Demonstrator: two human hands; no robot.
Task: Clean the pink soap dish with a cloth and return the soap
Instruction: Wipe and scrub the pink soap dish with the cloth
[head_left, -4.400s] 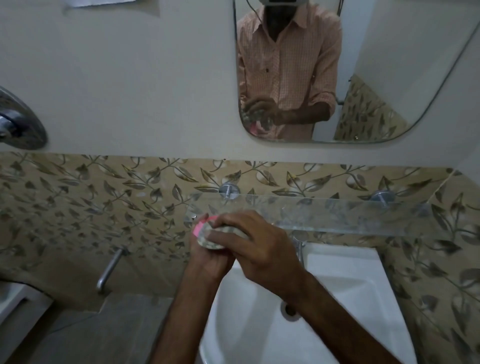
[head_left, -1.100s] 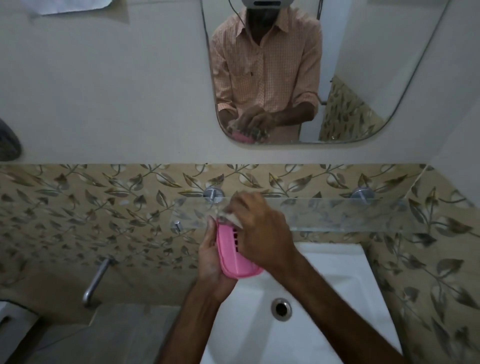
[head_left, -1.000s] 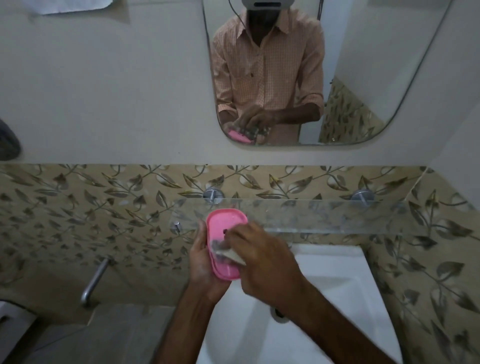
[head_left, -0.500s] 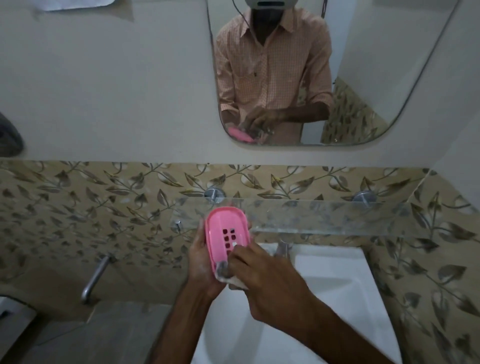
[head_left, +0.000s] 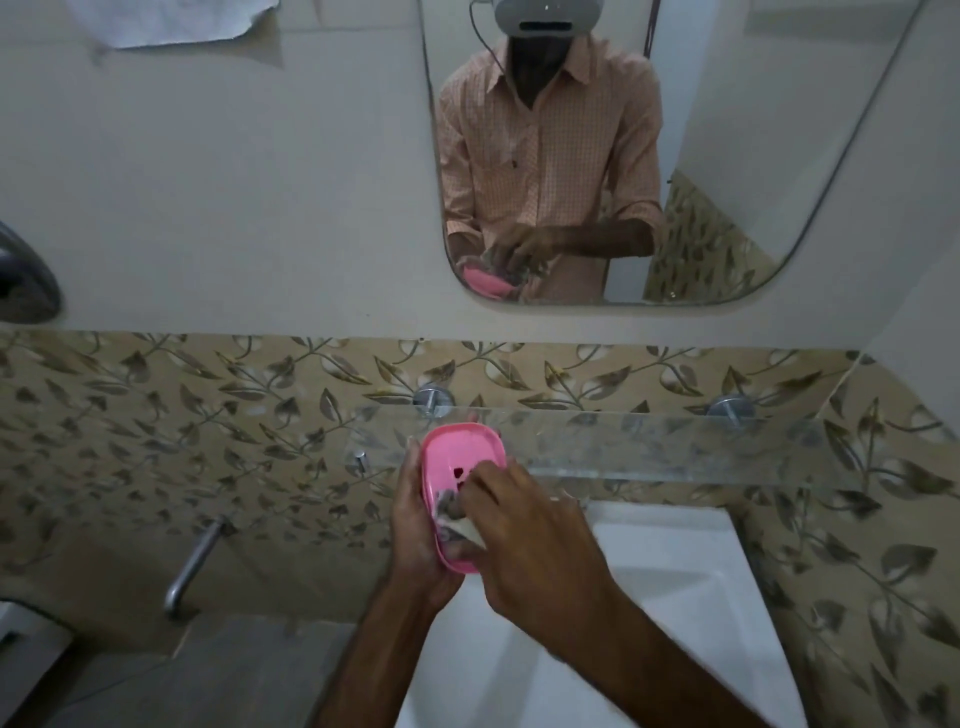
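My left hand (head_left: 415, 525) grips the pink soap dish (head_left: 460, 452) from behind and holds it tilted, its slotted inside facing me, above the white washbasin (head_left: 670, 577). A pale patterned cloth (head_left: 457, 519) is bunched in the fingers of my right hand (head_left: 530, 551), which presses it into the lower half of the dish. The cloth and my fingers cover most of the drain slots. No soap shows in this view.
A glass shelf (head_left: 649, 441) on two metal studs runs along the leaf-patterned tiles just behind the dish. A mirror (head_left: 727, 130) hangs above it. A metal pipe tap (head_left: 189, 564) juts from the wall at the left.
The dish turned from edge-on to inside-facing-me a second ago. My right hand with the cloth slid from its upper end to its lower end and now sits a little higher, over the slots.
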